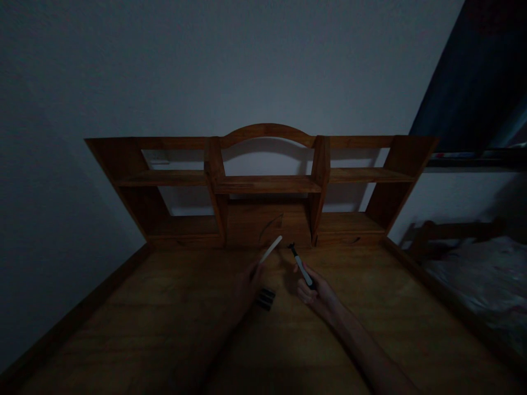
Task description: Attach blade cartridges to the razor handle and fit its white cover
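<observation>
The scene is dim. My left hand (pixel 246 285) is closed on a thin white stick-like piece (pixel 270 249) that points up and to the right. My right hand (pixel 316 293) grips a slim white tool with a black tip (pixel 300 266), angled up-left toward the white piece. The two tips are close but apart, above a wooden desk top (pixel 164 329). Small dark cylindrical objects, perhaps batteries (pixel 265 298), lie on the desk between my hands.
A wooden hutch with shelves and an arched top (pixel 265 184) stands at the back of the desk against a pale wall. A bed with a light cover (pixel 481 285) lies to the right. A dark window or curtain (pixel 481 77) fills the upper right.
</observation>
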A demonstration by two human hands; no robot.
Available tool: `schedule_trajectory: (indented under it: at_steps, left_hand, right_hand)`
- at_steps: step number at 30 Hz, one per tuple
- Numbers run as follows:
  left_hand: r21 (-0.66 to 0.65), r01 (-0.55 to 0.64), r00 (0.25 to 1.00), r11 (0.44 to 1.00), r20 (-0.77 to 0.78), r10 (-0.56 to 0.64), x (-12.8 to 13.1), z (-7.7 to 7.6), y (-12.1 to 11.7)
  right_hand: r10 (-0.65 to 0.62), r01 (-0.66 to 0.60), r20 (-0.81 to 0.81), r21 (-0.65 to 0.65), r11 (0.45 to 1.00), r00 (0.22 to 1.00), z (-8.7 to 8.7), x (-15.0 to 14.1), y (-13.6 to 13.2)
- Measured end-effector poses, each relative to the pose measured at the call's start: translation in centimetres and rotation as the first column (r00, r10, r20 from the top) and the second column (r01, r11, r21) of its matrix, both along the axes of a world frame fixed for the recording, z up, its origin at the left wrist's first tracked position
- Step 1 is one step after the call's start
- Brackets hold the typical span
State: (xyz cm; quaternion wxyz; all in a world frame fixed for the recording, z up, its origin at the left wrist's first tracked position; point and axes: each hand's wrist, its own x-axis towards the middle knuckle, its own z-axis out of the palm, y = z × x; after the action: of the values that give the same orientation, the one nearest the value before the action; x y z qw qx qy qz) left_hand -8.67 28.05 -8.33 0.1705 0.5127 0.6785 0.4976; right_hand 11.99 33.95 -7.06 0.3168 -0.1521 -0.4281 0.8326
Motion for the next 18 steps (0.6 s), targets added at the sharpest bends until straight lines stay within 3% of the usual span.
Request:
schedule_trajectory:
  at_steps: [3,6,13,18]
  left_hand:
    - [0.012,0.058,0.998,0.998,0.006,-0.058,0.4,0.3,-0.2]
    - [0.01,0.126,0.992,0.992,0.005,-0.126,0.7,0.5,-0.4]
    - [0.01,0.079,0.99,0.997,0.12,-0.079,0.3,0.8,-0.4]
    - [0.058,0.21,0.959,0.976,0.181,-0.217,0.9,1.0,-0.4]
  right_hand:
    - [-0.147,0.131,0.102,0.149,0.98,0.984,0.4,-0.4,-0.5]
    - [-0.312,0.24,0.184,0.33,0.913,0.932,0.5,-0.7,-1.0]
    - [-0.414,0.281,0.19,0.486,0.828,0.89,0.4,-0.8,-1.4]
    - [-0.469,0.297,0.173,0.575,0.762,0.866,0.8,-0.7,-1.5]
